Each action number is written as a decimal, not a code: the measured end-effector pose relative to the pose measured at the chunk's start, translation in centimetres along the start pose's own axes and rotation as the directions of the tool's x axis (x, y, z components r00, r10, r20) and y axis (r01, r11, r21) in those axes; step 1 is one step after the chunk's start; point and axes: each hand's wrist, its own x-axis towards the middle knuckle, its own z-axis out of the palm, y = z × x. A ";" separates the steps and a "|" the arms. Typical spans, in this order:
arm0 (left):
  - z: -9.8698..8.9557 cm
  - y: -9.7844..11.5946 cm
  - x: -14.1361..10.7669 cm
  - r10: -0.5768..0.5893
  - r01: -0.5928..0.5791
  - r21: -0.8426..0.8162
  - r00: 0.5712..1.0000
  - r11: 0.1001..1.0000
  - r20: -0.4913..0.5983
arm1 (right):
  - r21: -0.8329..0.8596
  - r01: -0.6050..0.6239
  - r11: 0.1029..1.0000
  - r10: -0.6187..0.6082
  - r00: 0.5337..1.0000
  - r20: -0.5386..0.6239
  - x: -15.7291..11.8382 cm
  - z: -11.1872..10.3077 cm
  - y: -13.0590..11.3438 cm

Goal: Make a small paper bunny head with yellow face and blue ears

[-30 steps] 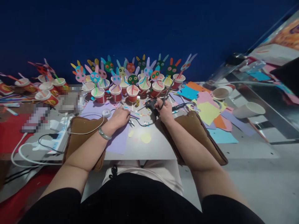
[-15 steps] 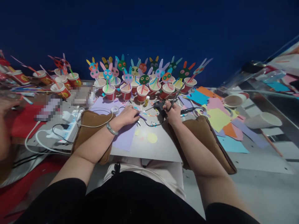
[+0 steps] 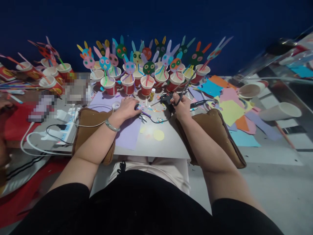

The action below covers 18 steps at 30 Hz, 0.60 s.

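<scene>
Over the purple sheet [image 3: 128, 137], my left hand [image 3: 127, 109] is closed, its fingertips pinching a narrow purple strip [image 3: 146, 114]. Pointed metal tips [image 3: 143, 120], perhaps of scissors, show just below these fingers. My right hand [image 3: 182, 106] is closed around a black tool [image 3: 167, 99] that looks like a hot glue gun. A long thin grey rod [image 3: 191, 81] sticks up to the right from that hand. Between the hands lie small paper scraps and a dark cable [image 3: 156, 122]. A small yellow bottle with a white cap [image 3: 152, 95] stands behind them.
Red paper cups [image 3: 147, 87] holding paper rabbits line the back. Brown cushions [image 3: 91, 129] lie under my forearms. Coloured paper [image 3: 232, 111] is piled at right beside white cups [image 3: 281, 111]. A power strip [image 3: 67, 130] with cables and another person's hand [image 3: 5, 104] are at left.
My left hand has shifted slightly left and away from the black tool. My right hand keeps its grip. The whole view has tilted a little, and the other person's hand has drawn back leftward.
</scene>
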 end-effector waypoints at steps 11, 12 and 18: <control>1.2 0.7 0.1 0.071 -0.071 -0.030 0.997 0.997 0.024 | -0.043 0.003 0.999 -0.002 1.000 0.015 0.0 -0.2 -0.1; 1.2 0.6 0.1 0.068 -0.068 -0.029 0.998 0.997 0.015 | -0.052 0.004 0.999 -0.003 1.000 0.014 0.0 -0.2 -0.1; 1.1 0.2 0.4 0.015 -0.016 -0.051 1.000 0.999 -0.028 | -0.064 0.005 0.998 -0.005 1.000 0.004 -0.2 -0.1 -0.5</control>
